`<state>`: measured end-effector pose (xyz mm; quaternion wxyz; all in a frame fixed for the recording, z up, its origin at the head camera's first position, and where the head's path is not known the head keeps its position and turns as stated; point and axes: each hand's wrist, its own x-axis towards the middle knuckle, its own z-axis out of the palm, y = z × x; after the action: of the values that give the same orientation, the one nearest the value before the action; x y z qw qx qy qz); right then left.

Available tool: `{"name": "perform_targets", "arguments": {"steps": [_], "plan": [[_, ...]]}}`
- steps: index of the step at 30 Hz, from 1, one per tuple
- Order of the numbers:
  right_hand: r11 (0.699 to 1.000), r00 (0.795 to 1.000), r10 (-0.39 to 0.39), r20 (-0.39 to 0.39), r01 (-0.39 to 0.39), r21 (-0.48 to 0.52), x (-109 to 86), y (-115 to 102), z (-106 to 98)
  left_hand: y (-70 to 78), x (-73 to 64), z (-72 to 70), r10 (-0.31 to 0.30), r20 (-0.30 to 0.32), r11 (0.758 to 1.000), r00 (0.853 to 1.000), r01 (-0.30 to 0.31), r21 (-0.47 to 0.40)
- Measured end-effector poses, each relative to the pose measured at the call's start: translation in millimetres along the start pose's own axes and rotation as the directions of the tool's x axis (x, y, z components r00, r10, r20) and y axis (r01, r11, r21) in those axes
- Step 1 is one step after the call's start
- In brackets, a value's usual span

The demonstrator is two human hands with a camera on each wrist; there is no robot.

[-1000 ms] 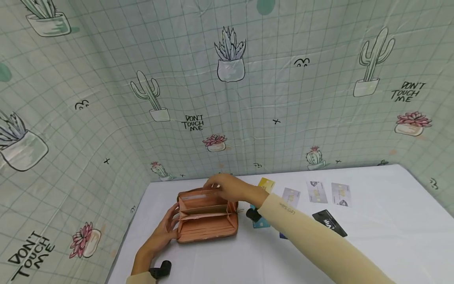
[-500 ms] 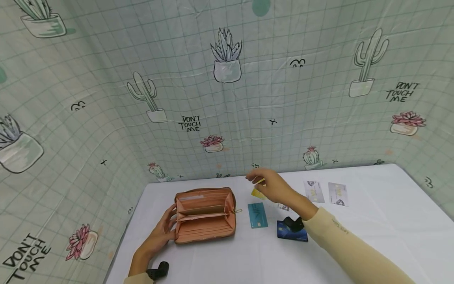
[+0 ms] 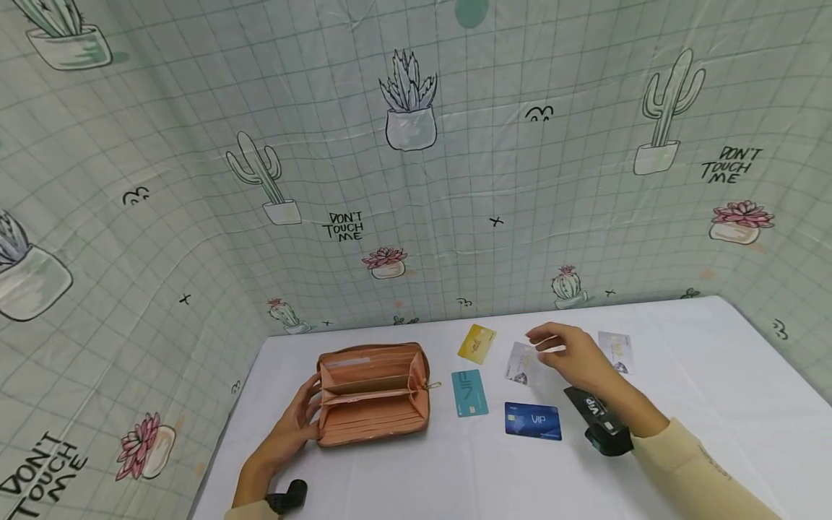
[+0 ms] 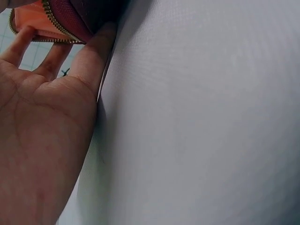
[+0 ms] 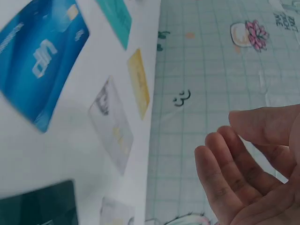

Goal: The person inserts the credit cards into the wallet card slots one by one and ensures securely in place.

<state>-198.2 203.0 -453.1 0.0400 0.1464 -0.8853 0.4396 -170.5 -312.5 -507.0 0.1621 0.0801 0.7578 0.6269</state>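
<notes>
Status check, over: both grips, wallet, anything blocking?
Left grip holds wallet by its left edge. Right grip empty, hovers by grey cards. Wallet lies open. Right wrist camera partly hides black card, head view.

Gap between wallet and yellow card

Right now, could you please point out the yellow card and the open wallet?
Yellow card [image 3: 477, 344]: head view, middle of its printed face.
Open wallet [image 3: 373, 414]: head view, lower inside panel.
</notes>
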Motion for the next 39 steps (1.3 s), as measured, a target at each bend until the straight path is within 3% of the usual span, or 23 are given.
{"name": "perform_targets", "arguments": {"steps": [15, 31, 39], "plan": [[0.989, 0.99, 0.138, -0.022, -0.139, -0.044, -50.8, 39, -20, 0.0, -0.4, 0.4, -0.008, -0.01, 1.0, 1.0, 0.008, 0.019], [0.959, 0.96, 0.276, -0.045, -0.278, -0.061, -78.1, 61, -30, 2.4, -0.5, 1.0, -0.004, -0.004, 1.0, 1.0, 0.004, 0.014], [0.933, 0.94, 0.341, 0.006, -0.338, -0.121, -81.6, 67, -23, 1.1, -0.4, 0.0, -0.004, 0.002, 1.0, 1.0, 0.004, 0.021]]}}
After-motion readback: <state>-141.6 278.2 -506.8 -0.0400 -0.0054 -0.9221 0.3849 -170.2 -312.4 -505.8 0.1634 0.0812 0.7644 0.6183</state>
